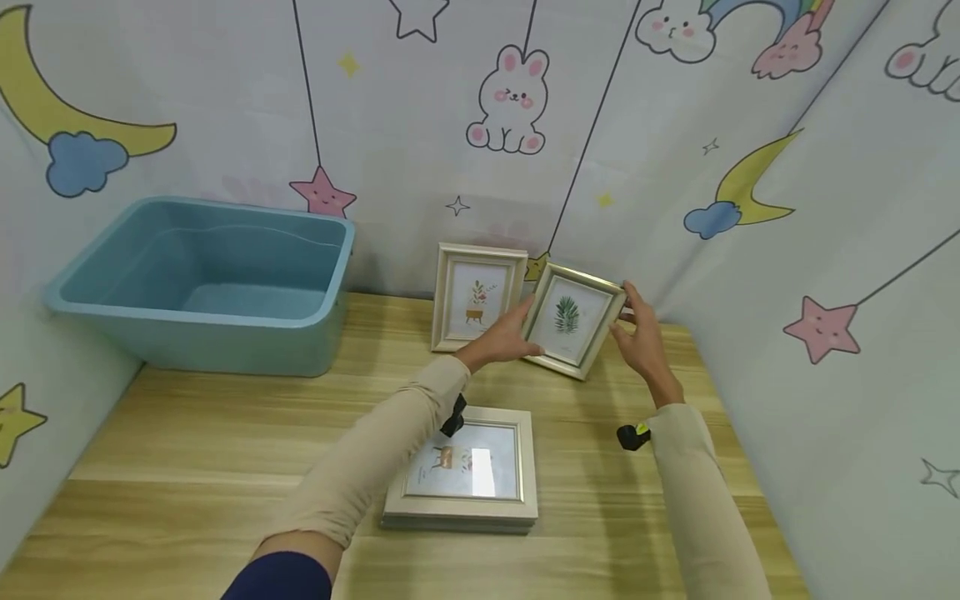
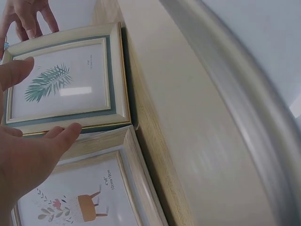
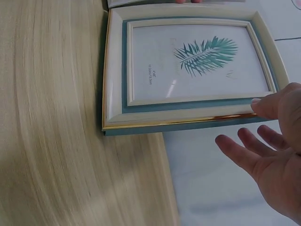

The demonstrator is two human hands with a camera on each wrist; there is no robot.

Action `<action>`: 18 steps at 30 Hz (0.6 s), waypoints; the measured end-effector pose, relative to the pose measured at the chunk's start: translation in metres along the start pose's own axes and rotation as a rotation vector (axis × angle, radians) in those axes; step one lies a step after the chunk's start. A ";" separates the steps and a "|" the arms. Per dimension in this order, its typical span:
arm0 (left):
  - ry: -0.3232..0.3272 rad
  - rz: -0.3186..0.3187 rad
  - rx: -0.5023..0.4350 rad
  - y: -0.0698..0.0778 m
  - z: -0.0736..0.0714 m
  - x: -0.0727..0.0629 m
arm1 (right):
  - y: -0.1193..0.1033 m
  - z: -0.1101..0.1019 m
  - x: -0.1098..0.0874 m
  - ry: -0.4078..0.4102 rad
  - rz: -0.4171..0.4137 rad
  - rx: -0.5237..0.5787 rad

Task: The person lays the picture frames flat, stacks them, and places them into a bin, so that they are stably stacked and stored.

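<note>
An upright picture frame with a green leaf print (image 1: 567,315) stands at an angle toward the back right of the table. My left hand (image 1: 502,337) is at its left side, thumb (image 2: 21,69) over the front and fingertips along the side edge. At its right side is my right hand (image 1: 639,337), the thumb tip (image 3: 257,104) on the border and the other fingers spread apart, off the edge. Beside it, partly behind my left hand, stands another upright frame with a potted-plant print (image 1: 476,292).
A stack of frames (image 1: 525,467) lies flat at the table's middle, its top print partly behind my left sleeve. A blue plastic tub (image 1: 225,337) sits at the back left. Cartoon-printed cloth walls (image 1: 420,125) border the wood-grain table (image 1: 225,433).
</note>
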State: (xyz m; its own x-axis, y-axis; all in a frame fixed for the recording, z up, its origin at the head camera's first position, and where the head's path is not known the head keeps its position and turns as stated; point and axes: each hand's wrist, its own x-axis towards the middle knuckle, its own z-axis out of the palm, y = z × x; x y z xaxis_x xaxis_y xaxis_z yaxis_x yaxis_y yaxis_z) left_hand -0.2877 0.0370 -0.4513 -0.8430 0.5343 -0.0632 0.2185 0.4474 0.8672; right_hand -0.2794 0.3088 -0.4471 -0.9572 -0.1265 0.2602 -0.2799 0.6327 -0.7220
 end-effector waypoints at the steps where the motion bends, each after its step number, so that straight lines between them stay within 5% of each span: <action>1: -0.002 -0.002 -0.008 0.000 0.000 0.001 | 0.000 0.000 0.001 -0.002 0.003 0.002; 18: 0.002 -0.004 -0.046 -0.008 0.005 0.004 | -0.002 0.006 0.004 0.059 0.036 -0.032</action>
State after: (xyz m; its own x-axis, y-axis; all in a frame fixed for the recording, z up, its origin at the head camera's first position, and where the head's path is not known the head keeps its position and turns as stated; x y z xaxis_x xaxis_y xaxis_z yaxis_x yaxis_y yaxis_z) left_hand -0.2902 0.0390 -0.4608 -0.8449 0.5309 -0.0657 0.1923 0.4160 0.8888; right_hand -0.2834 0.3024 -0.4481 -0.9605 -0.0589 0.2720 -0.2419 0.6601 -0.7112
